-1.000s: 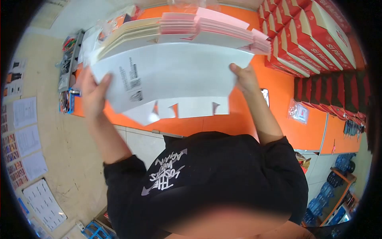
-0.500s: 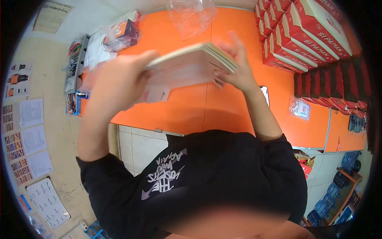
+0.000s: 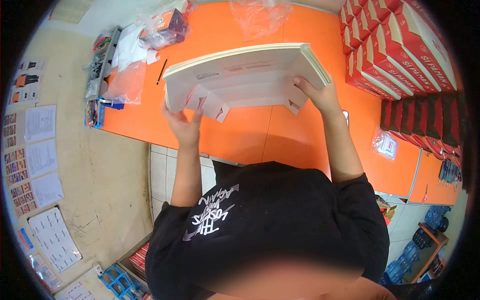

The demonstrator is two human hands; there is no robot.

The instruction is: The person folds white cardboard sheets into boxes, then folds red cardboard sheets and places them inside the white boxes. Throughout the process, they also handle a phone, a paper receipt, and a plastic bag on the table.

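A stack of white folded cardboard box blanks (image 3: 250, 67), with flaps hanging along its near edge, is held tilted above the orange table. My left hand (image 3: 185, 122) grips its left end, thumb and fingers around the lower corner and a flap. At the right end, my right hand (image 3: 320, 95) is closed on the stack, its thumb on the near face and its other fingers hidden behind. Faint print shows on the white face.
Red and white "SI PAMAN" boxes (image 3: 395, 55) are piled at the right of the orange table (image 3: 240, 135). Clear plastic bags (image 3: 260, 17) lie at the back. A pencil (image 3: 162, 71) and a grey tray (image 3: 102, 65) are at left, a small plastic packet (image 3: 386, 145) at right.
The stack has swung round to show its full wide face. My left hand has moved down to its lower left corner, and my right hand has shifted slightly right and down.
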